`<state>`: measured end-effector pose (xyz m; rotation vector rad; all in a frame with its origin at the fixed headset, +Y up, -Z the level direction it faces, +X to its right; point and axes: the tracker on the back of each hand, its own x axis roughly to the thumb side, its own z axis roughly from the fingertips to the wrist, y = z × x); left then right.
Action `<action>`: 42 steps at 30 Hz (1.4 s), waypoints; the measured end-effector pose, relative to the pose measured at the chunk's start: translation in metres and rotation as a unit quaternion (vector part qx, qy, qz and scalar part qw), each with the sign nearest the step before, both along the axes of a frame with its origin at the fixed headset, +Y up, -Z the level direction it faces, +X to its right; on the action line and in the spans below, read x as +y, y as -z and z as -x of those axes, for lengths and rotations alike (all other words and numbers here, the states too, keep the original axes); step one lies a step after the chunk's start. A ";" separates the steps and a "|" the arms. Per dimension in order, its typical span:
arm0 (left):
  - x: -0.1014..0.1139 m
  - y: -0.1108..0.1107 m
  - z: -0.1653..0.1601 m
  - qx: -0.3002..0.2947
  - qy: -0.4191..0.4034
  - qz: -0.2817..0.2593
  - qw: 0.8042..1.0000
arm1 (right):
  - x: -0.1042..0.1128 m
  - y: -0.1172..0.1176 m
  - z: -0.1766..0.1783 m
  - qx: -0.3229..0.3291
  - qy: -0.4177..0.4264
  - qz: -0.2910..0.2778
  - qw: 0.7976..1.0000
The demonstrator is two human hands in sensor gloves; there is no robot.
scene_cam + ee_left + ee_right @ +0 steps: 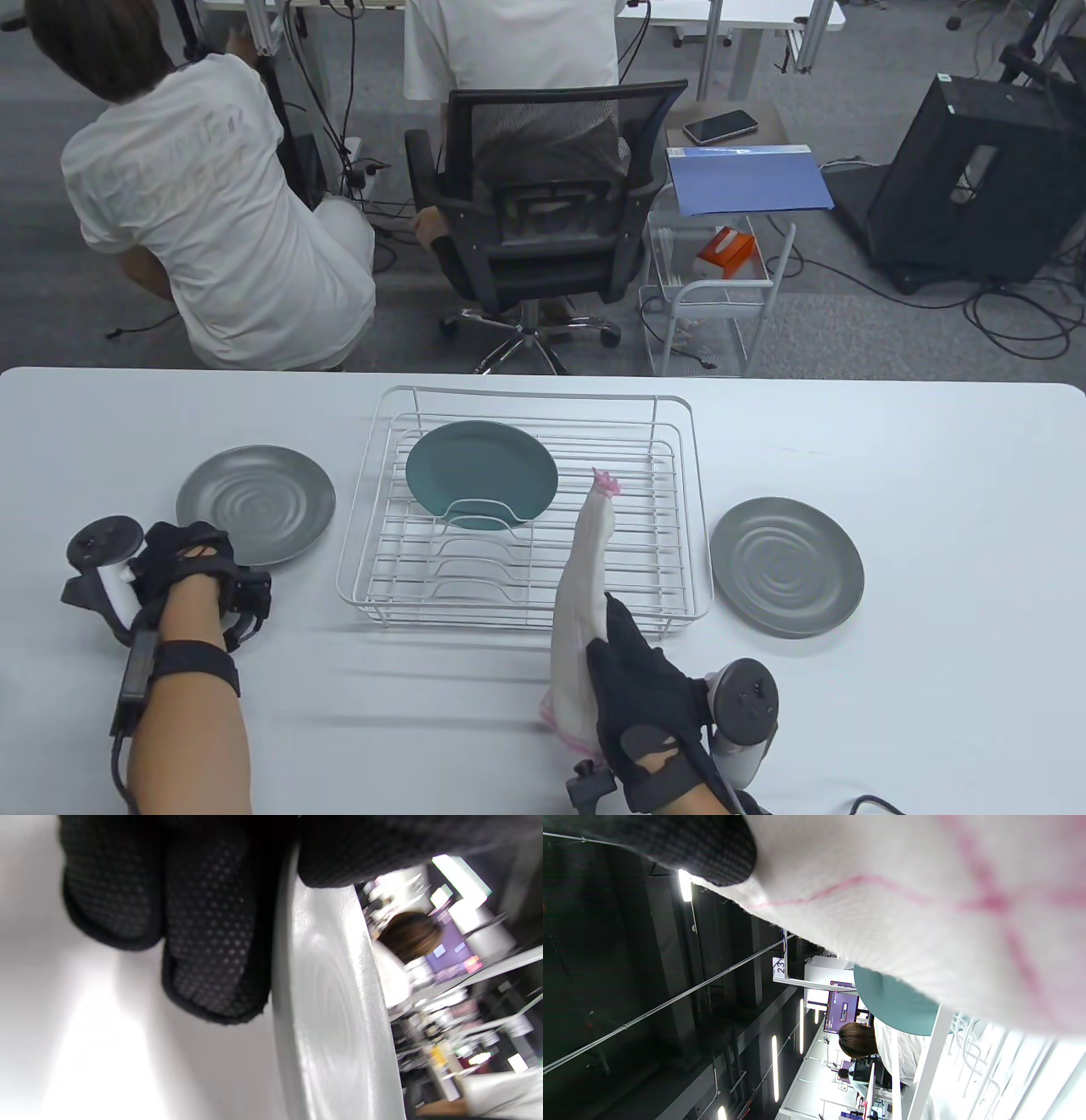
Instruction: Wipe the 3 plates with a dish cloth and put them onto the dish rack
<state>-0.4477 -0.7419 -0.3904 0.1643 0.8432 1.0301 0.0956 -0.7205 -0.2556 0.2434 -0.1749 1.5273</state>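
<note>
A grey plate [254,505] lies flat on the table's left side. My left hand [182,550] is at its near-left rim. In the left wrist view the rim of this plate [331,997] runs between my fingers [212,955] and thumb, so I pinch it. A teal plate [481,486] stands upright in the white wire dish rack [517,509]. A second grey plate [787,566] lies flat to the right of the rack. My right hand [628,662] grips a white dish cloth with pink lines [584,594], held up in front of the rack; the cloth [925,899] fills the right wrist view.
The rack's near rows of wire slots [475,577] hold nothing. Beyond the table's far edge are two people in white shirts, an office chair [543,212] and a small wire cart [713,289]. A cable [874,802] lies at the near right edge.
</note>
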 end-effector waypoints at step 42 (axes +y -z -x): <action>0.037 -0.149 -0.223 -0.506 -0.021 -0.208 0.837 | 0.002 -0.016 0.063 0.038 -0.428 -0.057 0.901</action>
